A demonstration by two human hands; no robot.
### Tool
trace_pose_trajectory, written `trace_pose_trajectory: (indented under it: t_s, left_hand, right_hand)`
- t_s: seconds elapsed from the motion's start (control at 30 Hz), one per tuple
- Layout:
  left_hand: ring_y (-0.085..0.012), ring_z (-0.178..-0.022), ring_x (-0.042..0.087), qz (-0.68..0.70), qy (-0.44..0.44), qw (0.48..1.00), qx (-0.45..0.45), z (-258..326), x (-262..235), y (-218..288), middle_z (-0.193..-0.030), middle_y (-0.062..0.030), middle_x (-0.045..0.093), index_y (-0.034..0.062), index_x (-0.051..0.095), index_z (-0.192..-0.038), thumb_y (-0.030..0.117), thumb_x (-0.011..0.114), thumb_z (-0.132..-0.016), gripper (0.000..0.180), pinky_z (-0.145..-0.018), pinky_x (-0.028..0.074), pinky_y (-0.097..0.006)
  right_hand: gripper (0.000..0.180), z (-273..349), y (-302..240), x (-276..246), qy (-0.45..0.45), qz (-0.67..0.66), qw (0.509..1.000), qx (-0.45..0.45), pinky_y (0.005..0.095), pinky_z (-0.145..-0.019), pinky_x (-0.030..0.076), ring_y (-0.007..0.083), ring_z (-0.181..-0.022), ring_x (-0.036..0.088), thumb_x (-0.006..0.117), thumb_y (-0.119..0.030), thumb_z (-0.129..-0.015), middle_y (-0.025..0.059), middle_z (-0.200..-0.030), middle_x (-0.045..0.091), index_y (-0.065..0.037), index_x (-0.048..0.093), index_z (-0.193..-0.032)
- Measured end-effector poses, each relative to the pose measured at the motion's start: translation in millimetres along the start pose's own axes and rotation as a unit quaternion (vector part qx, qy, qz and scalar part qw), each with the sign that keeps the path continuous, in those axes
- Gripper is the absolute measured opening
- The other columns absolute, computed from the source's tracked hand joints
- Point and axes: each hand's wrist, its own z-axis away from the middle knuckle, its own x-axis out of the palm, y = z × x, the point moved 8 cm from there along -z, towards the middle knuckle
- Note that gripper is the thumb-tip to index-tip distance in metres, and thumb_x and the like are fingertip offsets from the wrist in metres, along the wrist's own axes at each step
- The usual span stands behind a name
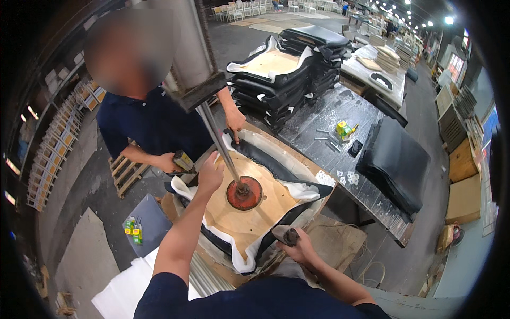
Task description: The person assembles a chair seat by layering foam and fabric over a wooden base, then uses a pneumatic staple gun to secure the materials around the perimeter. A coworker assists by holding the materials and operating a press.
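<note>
A square plywood seat board (pixel 223 210) lies on black upholstery cover (pixel 289 218) with white padding (pixel 305 192) showing round its edges. A red round press plate (pixel 244 193) on a metal rod (pixel 215 127) bears on the board's middle. Beside that rod, my left hand (pixel 210 175) has its fingers curled; what they hold, if anything, is hidden. At the board's near right edge, my right hand (pixel 302 248) grips a staple gun (pixel 289 236), its grey-and-dark body partly covered by my fingers. Across from me, a co-worker's hand (pixel 235 119) touches the cover's far corner.
The co-worker's other hand holds another staple gun (pixel 183 161). A dark table (pixel 319 119) at the right bears a stack of black covers (pixel 396 159), a yellow-green box (pixel 344 129) and staple strips. Upholstered seats (pixel 271 80) are piled behind. The press column (pixel 191 53) hangs overhead.
</note>
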Motion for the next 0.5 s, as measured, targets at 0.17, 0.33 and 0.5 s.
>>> trace_pose_trajectory:
  t_s: [0.17,0.33,0.5]
  left_hand:
    - [-0.0412,-0.126,0.07,-0.096,-0.133,0.986,-0.003,-43.0,61.2,-24.2,-0.131,-0.0254,0.074,0.0093,0.055,-0.158,0.027,0.066,-0.1,0.061,-0.109,0.053,-0.05]
    - [-0.0496,-0.121,0.07,-0.175,-0.168,0.967,0.072,-73.7,91.6,-29.5,-0.127,-0.0329,0.073,0.0111,0.052,-0.161,0.022,0.06,-0.1,0.062,-0.109,0.052,-0.055]
    - [-0.0444,-0.107,0.072,-0.238,-0.155,0.957,0.065,-95.7,112.8,-14.7,-0.133,-0.0246,0.071,0.0083,0.06,-0.152,0.016,0.069,-0.096,0.057,-0.094,0.056,-0.057]
  right_hand:
    - [0.059,10.1,-10.6,-4.4,0.017,-0.008,1.0,-0.005,0.0452,-0.1,0.056,0.0379,-0.113,0.069,0.091,-0.028,-0.088,0.0175,-0.121,0.069,-0.011,0.069,-0.14]
    - [0.058,7.2,-15.8,-8.0,0.012,0.0,1.0,0.018,0.0453,-0.102,0.055,0.0373,-0.115,0.068,0.09,-0.026,-0.088,0.017,-0.121,0.068,-0.012,0.069,-0.141]
    - [0.058,5.6,-12.7,-10.1,0.022,-0.002,1.0,0.02,0.0437,-0.1,0.057,0.0364,-0.113,0.07,0.091,-0.024,-0.088,0.0162,-0.121,0.069,-0.011,0.069,-0.14]
